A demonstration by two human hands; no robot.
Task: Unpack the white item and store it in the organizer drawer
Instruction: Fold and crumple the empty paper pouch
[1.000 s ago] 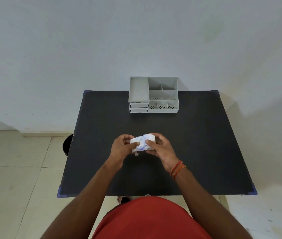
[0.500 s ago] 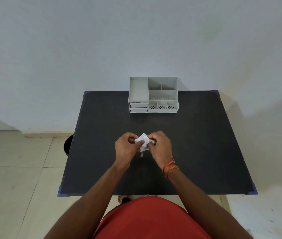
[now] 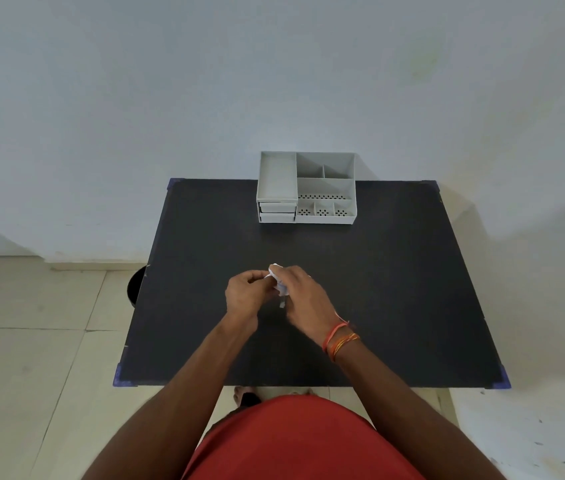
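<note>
A small white packet with blue print sits crumpled between both hands above the middle of the black table. My left hand pinches its left side. My right hand covers its right side and hides most of it. A thin strip hangs down from the packet. The grey organizer stands at the table's far edge, with two shut drawers at its lower left and open compartments on top.
A white wall rises right behind the organizer. A dark round bin stands on the tiled floor beside the table's left edge. My right wrist carries orange thread bands.
The packet has been squeezed smaller and turned upright between my hands. My right hand has closed over more of it, and both hands have shifted slightly farther from me.
</note>
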